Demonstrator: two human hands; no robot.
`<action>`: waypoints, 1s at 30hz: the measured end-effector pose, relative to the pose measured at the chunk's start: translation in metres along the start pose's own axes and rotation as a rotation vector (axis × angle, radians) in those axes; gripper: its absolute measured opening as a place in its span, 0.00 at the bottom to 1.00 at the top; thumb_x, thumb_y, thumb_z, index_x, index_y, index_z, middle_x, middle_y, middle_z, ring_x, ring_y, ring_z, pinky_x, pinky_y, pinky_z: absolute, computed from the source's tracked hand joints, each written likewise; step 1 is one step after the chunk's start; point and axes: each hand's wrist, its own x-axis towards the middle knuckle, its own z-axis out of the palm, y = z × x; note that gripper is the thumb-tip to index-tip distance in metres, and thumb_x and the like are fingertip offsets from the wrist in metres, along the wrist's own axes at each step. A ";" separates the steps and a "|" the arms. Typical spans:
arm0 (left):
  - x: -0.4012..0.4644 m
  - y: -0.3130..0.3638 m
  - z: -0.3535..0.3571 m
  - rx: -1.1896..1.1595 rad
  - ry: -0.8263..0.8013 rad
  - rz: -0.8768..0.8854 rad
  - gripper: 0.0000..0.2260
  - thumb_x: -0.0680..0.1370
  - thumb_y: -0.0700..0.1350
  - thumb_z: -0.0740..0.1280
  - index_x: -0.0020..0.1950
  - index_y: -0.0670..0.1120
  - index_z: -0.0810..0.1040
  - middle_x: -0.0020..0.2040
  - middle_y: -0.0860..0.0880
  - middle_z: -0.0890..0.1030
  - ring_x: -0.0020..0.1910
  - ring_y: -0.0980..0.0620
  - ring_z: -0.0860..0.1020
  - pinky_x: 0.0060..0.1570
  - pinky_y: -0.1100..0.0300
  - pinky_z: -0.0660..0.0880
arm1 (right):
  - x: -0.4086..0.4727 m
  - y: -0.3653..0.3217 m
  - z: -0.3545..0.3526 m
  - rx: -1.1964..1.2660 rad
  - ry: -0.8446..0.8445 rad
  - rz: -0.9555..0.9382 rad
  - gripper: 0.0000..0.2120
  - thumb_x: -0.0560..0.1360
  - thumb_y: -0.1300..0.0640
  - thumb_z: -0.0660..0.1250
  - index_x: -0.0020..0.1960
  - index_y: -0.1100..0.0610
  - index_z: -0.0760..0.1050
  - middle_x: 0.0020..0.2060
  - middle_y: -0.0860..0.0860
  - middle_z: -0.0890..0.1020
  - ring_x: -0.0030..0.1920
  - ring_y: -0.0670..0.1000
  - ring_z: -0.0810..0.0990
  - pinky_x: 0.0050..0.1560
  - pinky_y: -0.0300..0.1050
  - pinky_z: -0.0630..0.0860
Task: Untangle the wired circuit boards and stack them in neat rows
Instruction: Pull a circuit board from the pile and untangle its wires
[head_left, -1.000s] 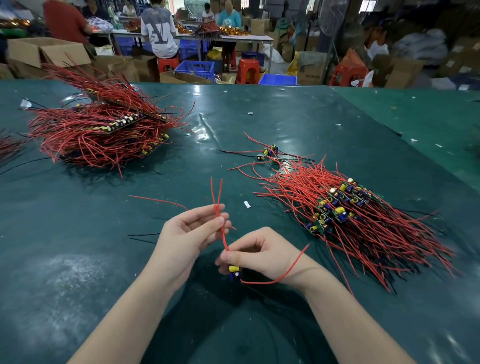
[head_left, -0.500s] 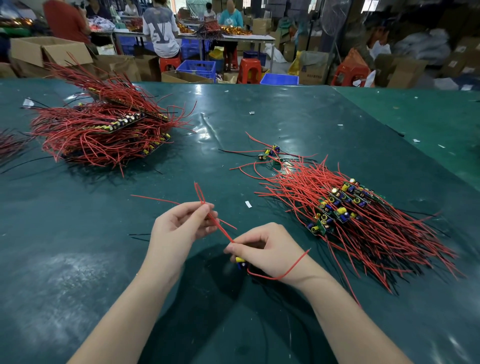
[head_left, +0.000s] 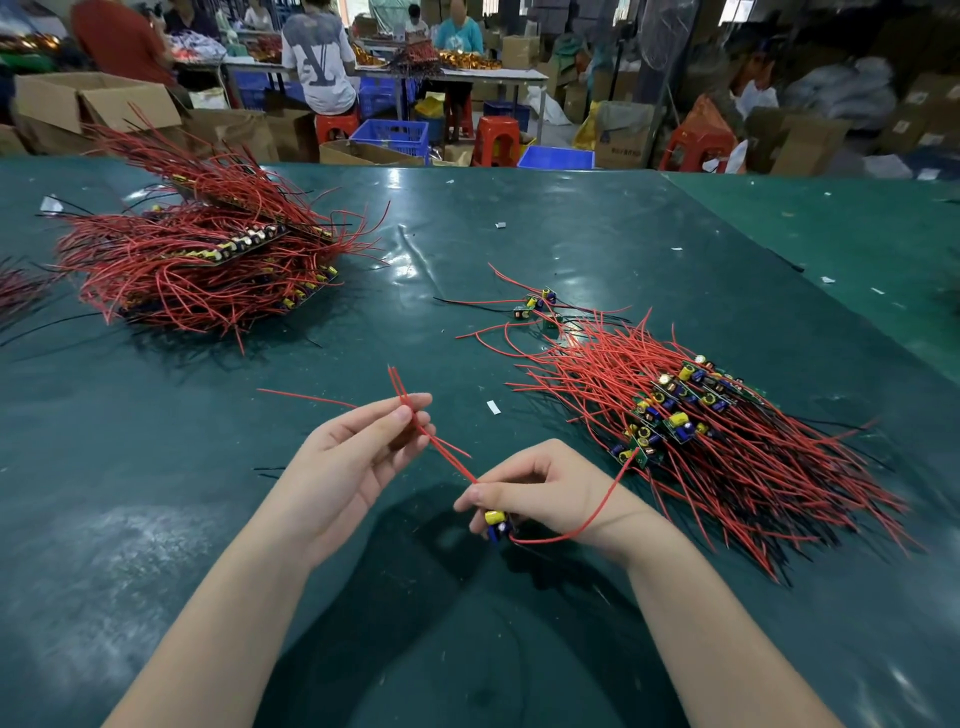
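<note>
on the far left of the green table (head_left: 156, 519), toward its back edge, sits a big tangled heap of wired boards (head_left: 208, 265), red wires sticking out all ways and rows of small yellow and dark parts showing along the boards' edges. a few black wires trail from under it onto the tabletop.

nearer the camera, the left hand (head_left: 348, 462) is raised above the table, palm turned inward, its thumb and forefinger pinching a pair of red wires (head_left: 441, 447) near their free ends; the other fingers lie loosely extended beside them. the wires run down and to the right, taut, to the right hand (head_left: 540, 493), whose fingers are curled round a small circuit board (head_left: 496, 522); only the board's yellow and blue capacitors peek out under the fingertips. another red wire loops from that board round the right wrist.

a small white scrap (head_left: 493, 407) lies on the table just beyond the hands.

to the right lies a flatter pile of wired boards (head_left: 691, 410), boards overlapping in a slanted row, wires fanning both ways. at its far end a few loose boards (head_left: 535, 306) lie just apart.
</note>
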 end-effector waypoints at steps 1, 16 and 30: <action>0.000 0.001 0.000 0.005 0.004 -0.002 0.09 0.70 0.40 0.67 0.44 0.42 0.87 0.42 0.45 0.84 0.42 0.54 0.83 0.42 0.67 0.78 | -0.001 0.000 -0.001 0.008 -0.024 0.004 0.06 0.76 0.58 0.70 0.44 0.55 0.86 0.35 0.52 0.85 0.36 0.47 0.80 0.42 0.38 0.76; -0.001 0.001 -0.002 0.136 0.095 0.049 0.04 0.74 0.36 0.68 0.47 0.37 0.82 0.42 0.39 0.85 0.40 0.47 0.84 0.39 0.63 0.80 | -0.002 0.000 -0.012 0.035 -0.118 0.109 0.08 0.77 0.59 0.68 0.43 0.55 0.85 0.33 0.51 0.84 0.30 0.44 0.78 0.30 0.29 0.69; -0.005 -0.018 0.013 0.262 0.193 0.188 0.04 0.74 0.32 0.69 0.45 0.38 0.82 0.38 0.41 0.85 0.38 0.47 0.85 0.37 0.64 0.79 | 0.001 0.002 0.010 -0.007 -0.366 0.058 0.10 0.77 0.55 0.66 0.47 0.61 0.82 0.37 0.47 0.85 0.37 0.45 0.81 0.44 0.39 0.76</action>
